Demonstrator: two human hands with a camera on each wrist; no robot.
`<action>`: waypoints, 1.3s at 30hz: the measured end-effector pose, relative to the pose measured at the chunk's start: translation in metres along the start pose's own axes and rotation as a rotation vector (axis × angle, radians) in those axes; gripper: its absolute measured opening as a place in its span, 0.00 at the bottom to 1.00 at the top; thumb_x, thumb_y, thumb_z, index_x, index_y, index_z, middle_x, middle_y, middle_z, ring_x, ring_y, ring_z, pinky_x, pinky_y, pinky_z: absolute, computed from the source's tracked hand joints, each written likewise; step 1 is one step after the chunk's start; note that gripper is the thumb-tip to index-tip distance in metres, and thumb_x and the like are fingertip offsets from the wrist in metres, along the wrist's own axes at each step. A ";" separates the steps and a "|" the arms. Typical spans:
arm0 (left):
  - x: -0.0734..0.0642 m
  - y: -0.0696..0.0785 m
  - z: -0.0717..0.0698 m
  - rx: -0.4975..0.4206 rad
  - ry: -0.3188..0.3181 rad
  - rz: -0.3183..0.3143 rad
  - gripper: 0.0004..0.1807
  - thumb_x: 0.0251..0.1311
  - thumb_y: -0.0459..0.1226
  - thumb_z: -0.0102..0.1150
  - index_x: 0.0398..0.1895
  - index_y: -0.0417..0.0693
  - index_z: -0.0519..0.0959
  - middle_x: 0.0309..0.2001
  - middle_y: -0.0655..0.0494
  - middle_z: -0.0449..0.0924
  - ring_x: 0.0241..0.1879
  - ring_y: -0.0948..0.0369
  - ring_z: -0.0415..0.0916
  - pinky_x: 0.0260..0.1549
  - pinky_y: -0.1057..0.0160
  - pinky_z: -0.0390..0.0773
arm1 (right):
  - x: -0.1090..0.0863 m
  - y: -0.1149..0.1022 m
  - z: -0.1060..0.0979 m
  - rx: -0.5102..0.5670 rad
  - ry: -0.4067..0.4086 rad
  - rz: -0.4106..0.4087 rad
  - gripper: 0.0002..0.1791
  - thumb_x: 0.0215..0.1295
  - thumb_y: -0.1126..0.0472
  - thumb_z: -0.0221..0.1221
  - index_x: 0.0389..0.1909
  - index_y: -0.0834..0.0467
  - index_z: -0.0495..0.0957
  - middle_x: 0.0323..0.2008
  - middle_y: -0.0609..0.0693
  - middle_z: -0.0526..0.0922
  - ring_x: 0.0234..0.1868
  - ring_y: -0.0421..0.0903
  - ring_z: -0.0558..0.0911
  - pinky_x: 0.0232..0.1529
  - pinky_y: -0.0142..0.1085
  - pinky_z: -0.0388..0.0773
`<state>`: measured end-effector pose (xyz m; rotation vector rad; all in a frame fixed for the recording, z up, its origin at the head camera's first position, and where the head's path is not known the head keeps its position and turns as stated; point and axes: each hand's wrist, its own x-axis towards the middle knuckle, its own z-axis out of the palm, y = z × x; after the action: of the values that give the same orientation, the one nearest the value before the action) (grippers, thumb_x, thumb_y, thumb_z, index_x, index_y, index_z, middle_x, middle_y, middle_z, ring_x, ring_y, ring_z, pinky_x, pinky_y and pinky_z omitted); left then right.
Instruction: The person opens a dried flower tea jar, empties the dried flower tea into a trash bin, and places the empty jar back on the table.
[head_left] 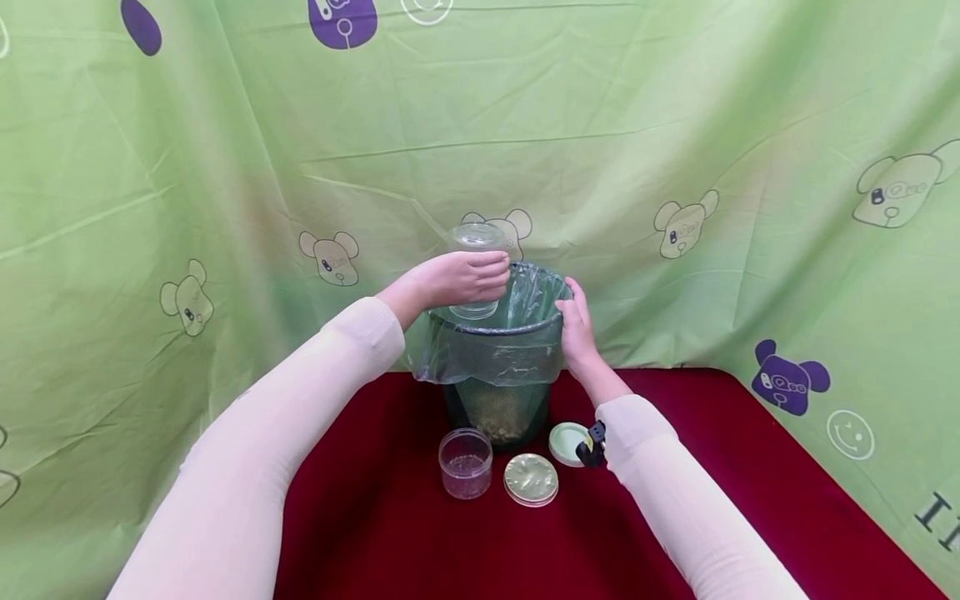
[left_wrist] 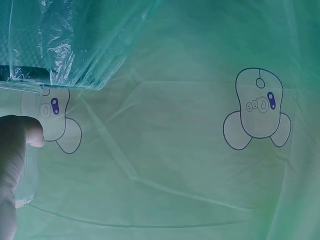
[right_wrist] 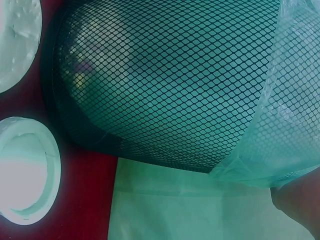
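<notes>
Red table (head_left: pixel 750 500), mesh bin (head_left: pixel 497 410) with a clear liner standing at its back edge, empty jar (head_left: pixel 466 462) in front of the bin, two lids (head_left: pixel 531 479) (head_left: pixel 567 442) lying just right of the jar

Dark mesh bin (right_wrist: pixel 165 85) was seen filling most of view, lying sideways across frame. Clear plastic liner (right_wrist: pixel 285 125) was folded over its rim at right. Two pale round lids (right_wrist: pixel 25 170) were laid on red cloth (right_wrist: pixel 85 210) at left. Part of right hand (right_wrist: pixel 300 205) was glimpsed at lower right corner, beside liner.
</notes>
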<state>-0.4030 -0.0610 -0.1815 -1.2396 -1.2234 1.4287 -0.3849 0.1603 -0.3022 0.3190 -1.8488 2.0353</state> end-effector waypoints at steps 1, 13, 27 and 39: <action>0.000 0.000 0.000 0.000 0.002 -0.002 0.18 0.69 0.38 0.44 0.61 0.54 0.72 0.59 0.53 0.73 0.63 0.54 0.65 0.69 0.57 0.51 | 0.000 0.000 0.000 0.001 0.000 -0.001 0.35 0.66 0.61 0.39 0.75 0.60 0.47 0.72 0.59 0.55 0.68 0.54 0.57 0.68 0.43 0.51; -0.005 0.002 0.001 -0.028 0.024 -0.049 0.18 0.68 0.35 0.47 0.60 0.53 0.72 0.58 0.52 0.73 0.62 0.54 0.65 0.68 0.57 0.52 | 0.000 0.002 -0.001 -0.007 -0.002 0.000 0.36 0.65 0.60 0.39 0.76 0.59 0.46 0.72 0.58 0.54 0.68 0.53 0.57 0.68 0.43 0.51; -0.021 -0.002 0.001 -0.090 -0.004 -0.221 0.22 0.66 0.32 0.50 0.63 0.55 0.71 0.58 0.50 0.72 0.61 0.51 0.66 0.69 0.55 0.52 | -0.007 -0.013 0.002 -0.005 -0.023 0.019 0.35 0.66 0.62 0.38 0.76 0.61 0.45 0.73 0.60 0.51 0.69 0.55 0.55 0.69 0.44 0.50; -0.033 -0.005 -0.002 -0.295 -0.032 -0.429 0.28 0.59 0.27 0.55 0.64 0.50 0.69 0.59 0.46 0.70 0.60 0.50 0.64 0.68 0.54 0.54 | -0.009 -0.019 0.002 -0.007 -0.025 0.033 0.35 0.66 0.64 0.38 0.75 0.62 0.46 0.74 0.60 0.50 0.71 0.54 0.53 0.69 0.44 0.49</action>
<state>-0.3963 -0.0921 -0.1714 -1.0587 -1.6502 0.9822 -0.3690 0.1586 -0.2884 0.3146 -1.8873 2.0557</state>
